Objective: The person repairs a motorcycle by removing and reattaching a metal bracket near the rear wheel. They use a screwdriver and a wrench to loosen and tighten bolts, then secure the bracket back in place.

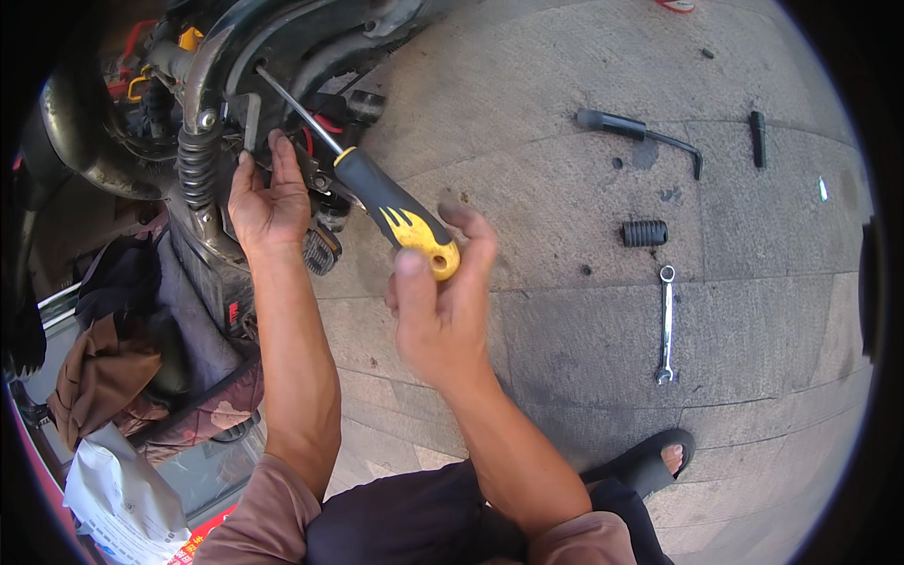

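Observation:
A screwdriver (395,205) with a black and yellow handle slants up to a hole in the dark frame of a two-wheeled vehicle (240,56). My right hand (448,311) is around the handle's butt end, thumb on the near side and forefinger spread; its fingertips are blurred. My left hand (272,205) is palm up beneath the frame, its fingertips beside the lower end of a flat metal strip (252,120). Whether it grips the strip cannot be made out. Close to its left stands a coil-spring shock absorber (196,166).
On the paving (565,339) to the right lie a combination wrench (666,325), a ribbed black rubber sleeve (644,233), a bent rod with a black grip (635,134) and a short black cylinder (758,139). Cloths (106,374) and a white bag (123,487) are at lower left. A pedal (323,251) juts out.

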A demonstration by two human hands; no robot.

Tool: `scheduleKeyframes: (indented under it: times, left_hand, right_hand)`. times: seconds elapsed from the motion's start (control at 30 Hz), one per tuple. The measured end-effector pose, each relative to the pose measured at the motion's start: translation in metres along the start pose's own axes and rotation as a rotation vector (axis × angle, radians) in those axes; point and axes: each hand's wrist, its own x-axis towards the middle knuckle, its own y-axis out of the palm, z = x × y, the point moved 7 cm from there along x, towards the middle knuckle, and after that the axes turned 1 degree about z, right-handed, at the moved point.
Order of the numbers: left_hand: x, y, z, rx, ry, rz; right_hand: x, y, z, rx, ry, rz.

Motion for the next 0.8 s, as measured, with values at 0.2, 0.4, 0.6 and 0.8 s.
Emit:
scheduleKeyframes:
  times: [0.2,0.4,0.6,0.8]
  left_hand:
    - [-0.005,0.001,0.002,0.029,0.022,-0.062]
    - [-0.011,0.007,0.007,-0.034,0.002,-0.113]
    - [-0.012,0.007,0.008,-0.041,-0.016,-0.14]
    - [-0.016,0.005,0.01,-0.056,-0.031,-0.173]
  right_hand:
    - [0.001,-0.005,-0.017,0.098,0.324,-0.015]
    - [0.004,-0.001,-0.005,-0.005,0.123,-0.047]
    - [-0.009,0.004,0.043,-0.542,-0.542,-0.121]
    - [0.001,-0.004,0.004,0.055,0.184,-0.128]
